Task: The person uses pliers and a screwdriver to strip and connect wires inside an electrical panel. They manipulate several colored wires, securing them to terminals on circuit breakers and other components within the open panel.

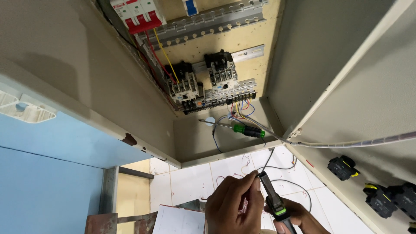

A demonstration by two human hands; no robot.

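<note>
Nearest the camera, the left hand is pinched closed around the end of a thin black wire, meeting the tip of a black tool with a green band that the right hand holds closed about its handle. Below them lie a sheet of paper and a white tiled floor strewn with wire offcuts. Beyond stands an open beige electrical cabinet; on its bottom wall rests a green-handled screwdriver. Further in, two contactors sit on a rail above a black terminal strip with coloured wires, and a red-and-white circuit breaker is mounted farthest back. The open cabinet door at right carries black switch blocks and a spiral-wrapped cable bundle.
</note>
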